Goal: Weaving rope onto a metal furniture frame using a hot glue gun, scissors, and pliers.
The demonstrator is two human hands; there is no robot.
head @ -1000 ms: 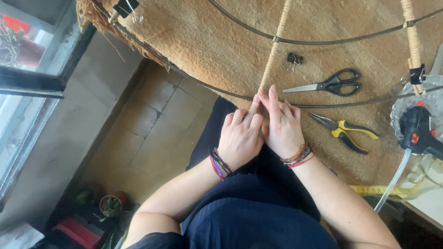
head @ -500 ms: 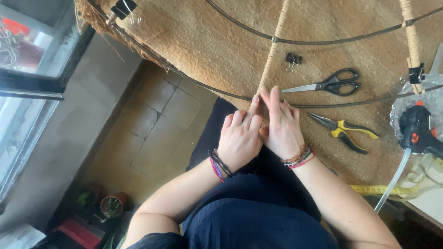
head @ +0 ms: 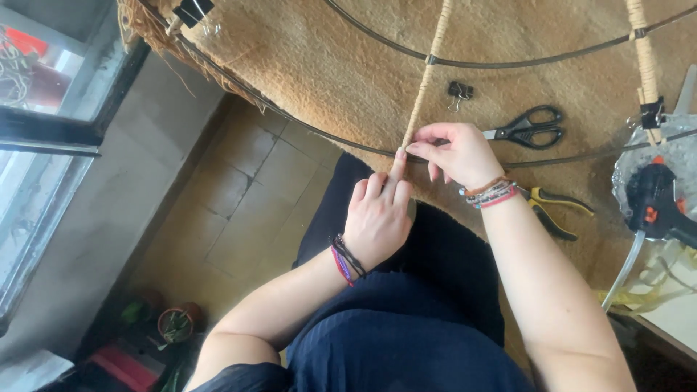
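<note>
Rope-wrapped spoke [head: 423, 94] runs nearly straight away from the person, its long axis leaning slightly to the right as it climbs from the near edge of the tan fibre mat [head: 348, 65] toward the top of the frame, crossing two dark wire hoops [head: 508, 64] on the way. It lies on the mat-covered surface, directly above the person's lap. The right hand [head: 454, 152] pinches the lower end of the spoke between thumb and fingertips, grip closed on it. The left hand [head: 377, 218] sits just below, fingers curled loosely and the index finger stretched up so its tip touches the spoke's end; it holds nothing that can be seen. Both wrists carry stacked bracelets.

To the right of the spoke, black-handled scissors [head: 524, 129] lie flat with blades pointing left toward the right hand. A small black binder clip [head: 459, 91] rests between the spoke and the scissors, and a larger one [head: 193, 10] grips the frayed mat edge at top left. Yellow-handled pliers [head: 553, 210] sit near the right wrist. A black glue gun with orange trigger [head: 653, 199] lies at the far right on clear plastic. A second wrapped spoke [head: 642, 51] stands at the upper right. Potted plants [head: 174, 323] sit on the tiled floor below.
</note>
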